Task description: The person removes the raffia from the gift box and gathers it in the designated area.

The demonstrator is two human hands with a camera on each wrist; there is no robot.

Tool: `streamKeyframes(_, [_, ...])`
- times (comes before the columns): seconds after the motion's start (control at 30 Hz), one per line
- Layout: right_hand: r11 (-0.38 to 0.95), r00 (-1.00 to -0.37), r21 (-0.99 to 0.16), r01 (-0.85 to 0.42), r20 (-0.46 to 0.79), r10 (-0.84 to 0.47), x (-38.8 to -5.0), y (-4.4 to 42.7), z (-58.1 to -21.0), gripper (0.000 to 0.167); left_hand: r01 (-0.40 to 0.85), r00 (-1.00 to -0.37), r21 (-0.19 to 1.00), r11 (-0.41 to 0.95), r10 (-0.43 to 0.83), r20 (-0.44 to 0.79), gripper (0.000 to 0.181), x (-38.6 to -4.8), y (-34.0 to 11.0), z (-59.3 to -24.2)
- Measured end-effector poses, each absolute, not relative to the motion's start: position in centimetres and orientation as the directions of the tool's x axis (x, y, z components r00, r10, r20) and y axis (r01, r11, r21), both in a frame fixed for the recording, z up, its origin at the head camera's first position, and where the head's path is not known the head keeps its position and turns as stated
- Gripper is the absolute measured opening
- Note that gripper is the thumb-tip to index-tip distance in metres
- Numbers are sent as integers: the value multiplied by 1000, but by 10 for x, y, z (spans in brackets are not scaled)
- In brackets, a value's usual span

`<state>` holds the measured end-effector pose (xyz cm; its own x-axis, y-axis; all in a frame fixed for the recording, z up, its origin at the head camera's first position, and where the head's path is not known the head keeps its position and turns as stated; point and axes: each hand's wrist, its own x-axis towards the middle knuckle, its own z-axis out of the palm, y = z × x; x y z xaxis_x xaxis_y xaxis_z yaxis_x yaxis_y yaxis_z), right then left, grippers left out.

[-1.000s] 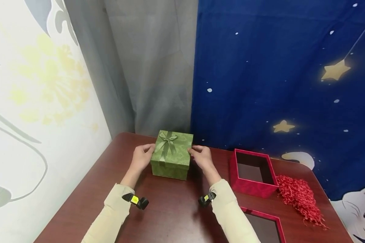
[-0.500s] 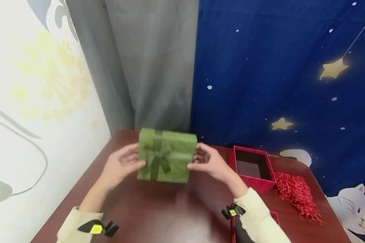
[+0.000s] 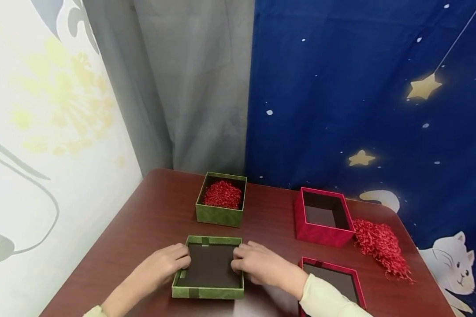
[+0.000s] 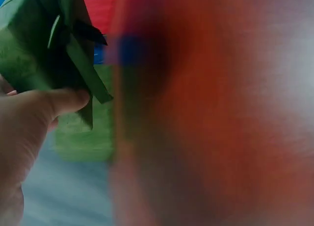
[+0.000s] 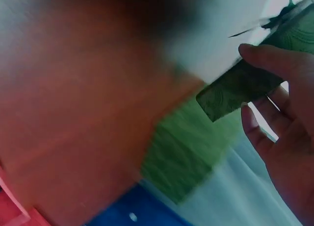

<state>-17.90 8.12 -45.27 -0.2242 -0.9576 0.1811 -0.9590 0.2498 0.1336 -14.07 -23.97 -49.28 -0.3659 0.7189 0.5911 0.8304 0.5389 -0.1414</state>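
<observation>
A green gift box lid (image 3: 214,264) lies upside down near the table's front, its dark inside facing up. My left hand (image 3: 158,266) grips its left side and my right hand (image 3: 263,264) its right side. In the left wrist view, the thumb (image 4: 68,101) presses the lid beside its green ribbon bow (image 4: 86,64). The right wrist view has the thumb and fingers (image 5: 274,64) pinching the lid's rim (image 5: 240,88). Behind the lid stands the open green box base (image 3: 220,215), holding red shredded paper (image 3: 222,194).
An open red box (image 3: 323,233) stands at the right, with a heap of red shredded paper (image 3: 381,246) beside it. A red lid (image 3: 355,281) lies upturned in front of it. A grey curtain (image 3: 206,88) and a blue starry curtain (image 3: 321,110) hang behind the brown table (image 3: 143,220).
Both hands have lifted the green lid off its box, turned it over and brought it toward the table's front. The red shredded paper inside the green box now shows.
</observation>
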Motion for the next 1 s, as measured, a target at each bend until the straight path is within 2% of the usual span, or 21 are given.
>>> streamKeyframes(0.13, [223,-204,143,-964,134,-970,-179,76,-472,27,815,-426,-112,569,719,550,32,-138,-238,-512])
streamKeyframes(0.23, [222,-201,156,-963,140,-970,-178,75,-480,24,813,-443,-93,574,715,540,27,-136,-239,-520])
streamKeyframes(0.47, [221,-190,195,-956,163,-968,-174,75,-488,21,825,-451,-71,560,730,514,35,-134,-241,-526])
streamKeyframes(0.7, [217,-178,208,-954,190,-965,-171,75,-493,17,824,-454,-62,563,722,523,23,-129,-240,-525])
streamKeyframes(1.0, [217,-181,203,-955,184,-966,-170,74,-492,19,808,-468,-89,582,727,503,21,-125,-243,-524])
